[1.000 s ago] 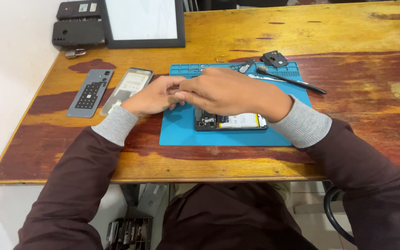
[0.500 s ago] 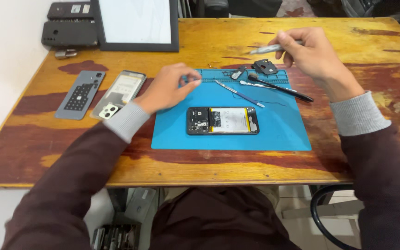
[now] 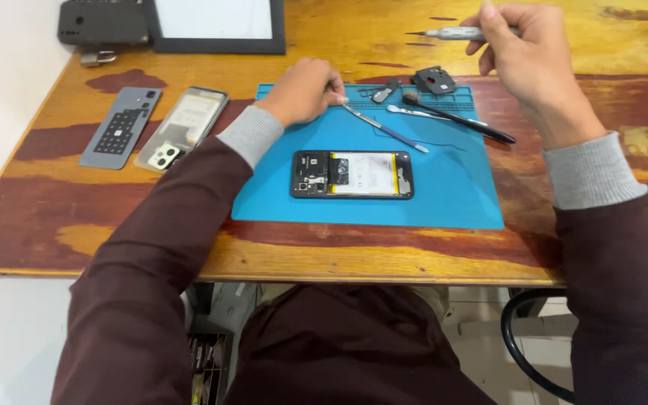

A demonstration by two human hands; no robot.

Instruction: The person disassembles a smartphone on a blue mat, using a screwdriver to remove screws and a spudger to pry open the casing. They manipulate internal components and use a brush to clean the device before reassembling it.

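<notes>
**Hands lifted off the opened phone, right one now holding a screwdriver**

Both hands have left the opened phone (image 3: 352,174), which they covered a second ago; it now lies bare and flat in the middle of the blue mat (image 3: 459,202), inner parts and battery face up.

Head view: the right hand (image 3: 523,56) is raised at the far right above the counter (image 3: 339,259), fingers pinched round a slim metal screwdriver (image 3: 455,33) whose tip points left. Half a second ago that hand was already up there; since then it has turned the tool more level. The left hand (image 3: 301,94) rests curled at the mat's far left edge, fingertips pressed together just beside the tweezers (image 3: 384,127); whether it holds a small part I cannot tell. A black-handled brush (image 3: 455,118) lies to the right. Off the mat, at the left, the back cover (image 3: 183,127) and a grey panel (image 3: 120,127) lie untouched.
</notes>
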